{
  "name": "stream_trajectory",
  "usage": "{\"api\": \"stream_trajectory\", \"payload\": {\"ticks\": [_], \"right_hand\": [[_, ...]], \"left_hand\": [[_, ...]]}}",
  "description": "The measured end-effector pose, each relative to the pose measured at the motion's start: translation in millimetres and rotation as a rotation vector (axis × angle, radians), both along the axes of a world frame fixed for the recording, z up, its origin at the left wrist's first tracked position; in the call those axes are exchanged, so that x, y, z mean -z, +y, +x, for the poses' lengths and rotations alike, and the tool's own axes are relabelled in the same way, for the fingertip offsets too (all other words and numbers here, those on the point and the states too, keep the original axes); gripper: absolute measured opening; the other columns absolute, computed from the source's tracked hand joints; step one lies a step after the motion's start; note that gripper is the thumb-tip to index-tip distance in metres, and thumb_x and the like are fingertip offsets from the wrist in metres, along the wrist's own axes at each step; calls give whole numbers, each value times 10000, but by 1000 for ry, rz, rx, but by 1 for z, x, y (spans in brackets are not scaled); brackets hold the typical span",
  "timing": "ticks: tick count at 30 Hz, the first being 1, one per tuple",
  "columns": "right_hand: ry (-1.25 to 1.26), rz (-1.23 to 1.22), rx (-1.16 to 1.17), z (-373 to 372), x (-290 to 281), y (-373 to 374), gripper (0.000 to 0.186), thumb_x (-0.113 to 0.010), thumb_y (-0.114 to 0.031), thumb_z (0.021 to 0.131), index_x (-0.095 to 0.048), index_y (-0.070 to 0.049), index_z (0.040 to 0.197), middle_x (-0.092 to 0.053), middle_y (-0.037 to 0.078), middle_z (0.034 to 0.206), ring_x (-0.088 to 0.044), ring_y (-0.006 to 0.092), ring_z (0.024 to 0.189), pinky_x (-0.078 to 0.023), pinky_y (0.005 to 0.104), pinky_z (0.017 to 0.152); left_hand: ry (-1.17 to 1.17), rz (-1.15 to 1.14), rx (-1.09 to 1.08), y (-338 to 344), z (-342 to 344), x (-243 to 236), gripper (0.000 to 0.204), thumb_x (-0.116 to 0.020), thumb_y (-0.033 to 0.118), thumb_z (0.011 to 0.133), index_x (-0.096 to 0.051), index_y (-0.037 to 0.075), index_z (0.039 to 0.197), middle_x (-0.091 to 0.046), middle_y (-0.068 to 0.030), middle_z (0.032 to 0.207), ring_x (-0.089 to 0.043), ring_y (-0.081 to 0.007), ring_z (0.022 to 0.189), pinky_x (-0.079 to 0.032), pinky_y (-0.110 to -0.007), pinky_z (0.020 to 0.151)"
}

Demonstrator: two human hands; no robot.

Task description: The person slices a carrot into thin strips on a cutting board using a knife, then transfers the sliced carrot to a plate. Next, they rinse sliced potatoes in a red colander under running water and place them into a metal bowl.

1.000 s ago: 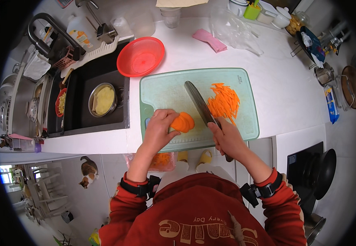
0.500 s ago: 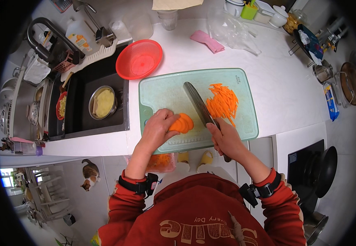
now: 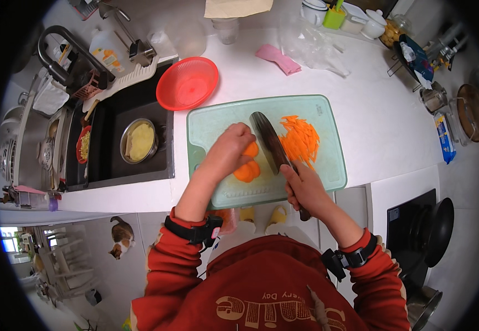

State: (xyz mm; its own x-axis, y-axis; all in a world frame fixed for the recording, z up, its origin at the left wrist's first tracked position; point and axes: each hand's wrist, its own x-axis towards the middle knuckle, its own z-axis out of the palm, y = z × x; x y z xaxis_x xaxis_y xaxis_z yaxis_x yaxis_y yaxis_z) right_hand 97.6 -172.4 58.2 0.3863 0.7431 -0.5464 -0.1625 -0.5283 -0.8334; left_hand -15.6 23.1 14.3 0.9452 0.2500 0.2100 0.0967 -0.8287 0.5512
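Note:
On the pale green cutting board, my left hand pinches orange carrot slices, with some slices lying loose below its fingertips. My right hand is wrapped round the handle of a long wide knife, whose blade slants up and left between the slices and a pile of thin carrot strips on the board's right.
A red basket stands behind the board. At left is a dark sink holding a metal bowl of pale slices. A pink cloth and plastic bag lie behind; pans are at lower right. A cat stands on the floor.
My left hand has moved up and right, closer to the blade, lifting or shifting some carrot slices upward. My right hand and the knife have barely moved.

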Motion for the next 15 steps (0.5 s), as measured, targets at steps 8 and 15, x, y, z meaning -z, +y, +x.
{"api": "stream_trajectory", "payload": {"ticks": [8,15], "right_hand": [[-13,-3,-1,1,-3,-3,300,-469,-323,973,-421,-40,887,-434,22,588,-423,99,408,-367,267,364],[-108,-16,-77,2,-7,-5,320,-480,-310,962,-443,2,901,-461,54,562,-468,144,417,-392,307,387]], "left_hand": [[-42,-64,-101,-8,4,7,527,-782,21,568,-571,1,1050,-544,-135,1094,-519,-336,1035,-461,-382,864],[-54,-99,-201,-19,3,19,503,-786,51,568,-598,3,1032,-576,-144,996,-539,-337,984,-462,-389,841]]}}
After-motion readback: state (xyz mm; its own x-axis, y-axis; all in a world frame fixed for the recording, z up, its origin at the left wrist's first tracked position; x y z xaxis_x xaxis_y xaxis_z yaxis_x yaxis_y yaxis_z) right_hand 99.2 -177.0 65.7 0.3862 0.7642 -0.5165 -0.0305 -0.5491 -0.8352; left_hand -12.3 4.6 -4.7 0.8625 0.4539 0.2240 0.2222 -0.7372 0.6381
